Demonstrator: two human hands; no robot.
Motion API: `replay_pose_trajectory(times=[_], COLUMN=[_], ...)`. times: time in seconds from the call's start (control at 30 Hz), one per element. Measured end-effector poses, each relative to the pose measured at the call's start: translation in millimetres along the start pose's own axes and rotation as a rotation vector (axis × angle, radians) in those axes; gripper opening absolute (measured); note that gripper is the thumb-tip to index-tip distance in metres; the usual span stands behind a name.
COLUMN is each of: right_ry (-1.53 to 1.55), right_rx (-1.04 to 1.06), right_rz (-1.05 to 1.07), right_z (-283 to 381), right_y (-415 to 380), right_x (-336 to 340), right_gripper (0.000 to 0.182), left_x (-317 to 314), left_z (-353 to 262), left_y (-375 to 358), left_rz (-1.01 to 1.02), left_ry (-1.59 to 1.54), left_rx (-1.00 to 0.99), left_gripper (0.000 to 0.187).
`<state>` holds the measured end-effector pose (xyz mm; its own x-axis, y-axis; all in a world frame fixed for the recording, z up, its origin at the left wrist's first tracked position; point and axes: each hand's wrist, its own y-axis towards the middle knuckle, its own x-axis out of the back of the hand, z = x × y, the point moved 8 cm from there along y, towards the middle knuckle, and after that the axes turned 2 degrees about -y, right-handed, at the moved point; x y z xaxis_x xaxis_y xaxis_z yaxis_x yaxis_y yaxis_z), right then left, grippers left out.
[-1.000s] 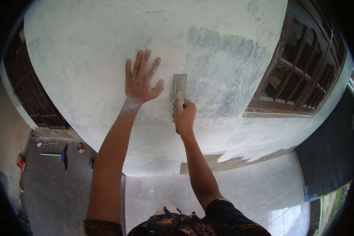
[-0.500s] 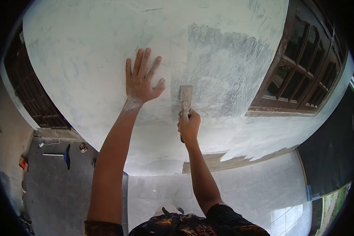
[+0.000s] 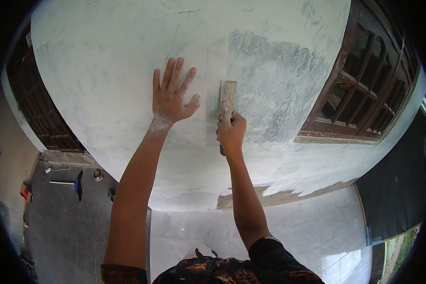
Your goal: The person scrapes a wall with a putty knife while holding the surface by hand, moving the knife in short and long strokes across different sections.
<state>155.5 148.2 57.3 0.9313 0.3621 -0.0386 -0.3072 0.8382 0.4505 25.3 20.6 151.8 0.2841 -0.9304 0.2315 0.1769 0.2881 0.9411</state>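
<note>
My left hand (image 3: pixel 173 97) lies flat on the white-coated wall (image 3: pixel 113 71), its fingers spread and pale dust on the wrist. To its right, my right hand (image 3: pixel 232 130) is wrapped round the handle of a putty knife (image 3: pixel 229 91). The blade points up and sits at the wall, beside a faint vertical edge in the coating. Right of the knife is a greyer, rough-textured patch (image 3: pixel 279 85). Part of the handle is hidden in my fist; its dark end shows below.
A brown wooden window (image 3: pixel 359 80) is on the right, and a dark slatted wooden panel (image 3: pixel 47 104) on the left. Below are grey floor tiles (image 3: pixel 194 227), with a blue-headed broom-like tool (image 3: pixel 77 184) lying at lower left. A dark sheet (image 3: pixel 393 175) hangs at right.
My right hand has slid the putty knife upward along the wall and slightly right. My left hand stays flat in the same place.
</note>
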Motion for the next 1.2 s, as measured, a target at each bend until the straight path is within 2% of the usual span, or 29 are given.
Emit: replay_pose_trajectory(times=[0.03, 0.07, 0.13, 0.17, 0.2, 0.27, 0.37, 0.47, 0.6, 0.67, 0.8, 0.87, 0.9, 0.97, 1.1, 1.17, 1.2], right_ry=[-0.029, -0.027, -0.078, -0.097, -0.096, -0.143, -0.162, -0.081, -0.127, -0.108, -0.133, -0.085, -0.085, -0.154, -0.121, -0.136, -0.135], right_rx=[0.100, 0.105, -0.148, -0.179, -0.175, 0.009, 0.021, -0.070, -0.138, 0.059, 0.054, -0.194, -0.189, 0.039, 0.010, -0.118, -0.115], right_rz=[-0.018, -0.018, 0.037, 0.030, 0.030, 0.014, 0.029, 0.035, 0.031, 0.020, 0.026, 0.046, 0.044, 0.012, 0.025, 0.042, 0.045], right_z=[-3, -4, -32, -45, -45, -31, -15, -18, -26, 0, -20, -28, -28, -11, -6, -31, -36], right_y=[0, -5, -28, -36, -32, -21, -4, -24, -26, -8, -21, -40, -31, -12, -12, -31, -29], right_x=[1, 3, 8, 9, 9, 8, 2, 5, 3, -2, -4, 0, -2, -4, -5, -2, -3], right_gripper=[0.051, 0.051, 0.052, 0.052, 0.052, 0.051, 0.055, 0.056, 0.055, 0.055, 0.055, 0.057, 0.057, 0.057, 0.056, 0.054, 0.054], left_x=[0, -1, -1, 0, 0, -1, 0, -1, -1, 0, 0, 0, -1, -1, -1, 0, 0], left_z=[0, 0, -1, -1, 0, -1, -1, 0, -1, 0, 1, 1, 1, 0, 1, 0, 1], left_y=[0, 1, 2, 2, 3, 2, 2, 2, 1, 2, 1, 2, 4, 1, 2, 2, 1], left_rz=[0.004, 0.003, -0.001, -0.001, -0.005, -0.006, -0.008, 0.001, -0.006, 0.012, -0.007, -0.010, -0.016, -0.008, 0.001, -0.008, -0.010], left_ry=[0.002, 0.003, 0.004, 0.005, 0.007, 0.011, -0.004, 0.001, -0.017, -0.009, -0.014, -0.026, -0.026, -0.017, -0.005, -0.023, -0.020], left_rx=[0.002, 0.005, 0.004, 0.003, 0.001, -0.002, 0.003, 0.007, 0.009, 0.018, 0.010, 0.001, 0.000, 0.000, 0.011, 0.003, 0.003], left_gripper=[0.075, 0.075, 0.075, 0.075, 0.075, 0.075, 0.075, 0.077, 0.078, 0.077, 0.077, 0.077, 0.077, 0.076, 0.076, 0.076, 0.076])
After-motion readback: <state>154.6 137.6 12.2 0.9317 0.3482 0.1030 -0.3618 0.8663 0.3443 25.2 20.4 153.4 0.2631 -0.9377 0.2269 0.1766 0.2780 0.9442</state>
